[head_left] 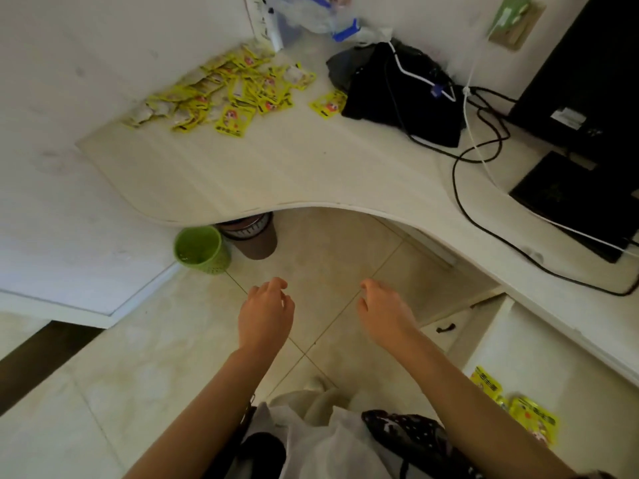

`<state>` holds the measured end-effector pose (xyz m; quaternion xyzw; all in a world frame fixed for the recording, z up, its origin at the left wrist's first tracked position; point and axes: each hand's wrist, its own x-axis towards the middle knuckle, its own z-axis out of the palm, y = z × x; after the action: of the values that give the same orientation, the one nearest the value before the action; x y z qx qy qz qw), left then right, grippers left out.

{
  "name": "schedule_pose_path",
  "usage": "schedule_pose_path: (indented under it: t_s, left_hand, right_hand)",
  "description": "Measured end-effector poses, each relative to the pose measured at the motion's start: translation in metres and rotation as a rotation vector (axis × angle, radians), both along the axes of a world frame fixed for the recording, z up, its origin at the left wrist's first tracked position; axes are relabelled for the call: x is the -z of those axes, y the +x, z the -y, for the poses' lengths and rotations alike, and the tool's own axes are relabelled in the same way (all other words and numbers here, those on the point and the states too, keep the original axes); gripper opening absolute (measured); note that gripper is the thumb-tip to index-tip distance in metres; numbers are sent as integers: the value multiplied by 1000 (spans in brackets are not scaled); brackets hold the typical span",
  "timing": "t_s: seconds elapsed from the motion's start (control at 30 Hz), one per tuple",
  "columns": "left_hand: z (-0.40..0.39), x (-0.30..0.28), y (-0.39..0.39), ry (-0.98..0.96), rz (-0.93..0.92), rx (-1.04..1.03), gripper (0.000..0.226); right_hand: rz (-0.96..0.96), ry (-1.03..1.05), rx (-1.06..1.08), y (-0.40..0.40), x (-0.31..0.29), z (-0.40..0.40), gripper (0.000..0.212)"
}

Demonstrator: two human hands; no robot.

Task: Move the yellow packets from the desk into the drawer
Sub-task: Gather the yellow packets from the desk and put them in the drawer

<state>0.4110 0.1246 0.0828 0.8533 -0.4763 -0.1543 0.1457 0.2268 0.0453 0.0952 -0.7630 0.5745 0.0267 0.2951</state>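
Both forearms are bare, without sleeves, and a dark garment with pale speckles point(411, 433) covers the lap.

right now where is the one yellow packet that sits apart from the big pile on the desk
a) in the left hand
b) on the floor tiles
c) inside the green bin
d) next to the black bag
d: the lone yellow packet lies flat on the desk, right of the big pile and just beside the black bag; both hands hang empty over the floor.
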Motion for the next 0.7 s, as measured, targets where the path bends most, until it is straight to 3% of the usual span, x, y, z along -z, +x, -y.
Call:
schedule_pose_path:
  t_s: [0.5,0.7]
  left_hand:
    - [132,4,109,-47,2,-99,20]
    - [200,6,133,-9,-36,-162,23]
  right_hand:
    - [23,-112,-136,112,3,153,25]
    - [-1,-104,-208,140,1,236,34]
